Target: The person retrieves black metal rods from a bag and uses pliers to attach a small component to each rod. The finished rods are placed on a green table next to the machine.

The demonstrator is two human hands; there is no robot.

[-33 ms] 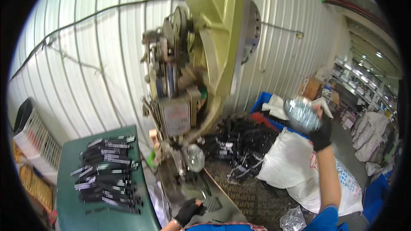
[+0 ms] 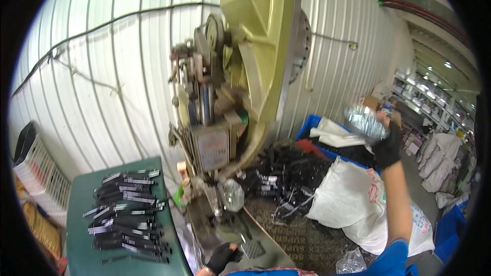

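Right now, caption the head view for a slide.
Gloved right hand holds up a shiny rounded object; gloved left hand sits low before an olive-green press.

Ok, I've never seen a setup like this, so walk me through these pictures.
They come from a camera worn on the person's head, looking down; its wide lens bends straight edges. Ahead stands a tall green machine. On the green table at left lie black strips with shiny ends. The gloved right hand holds up a shiny rounded object, which I can't identify. The gloved left hand is low down, beside a grey textured piece.
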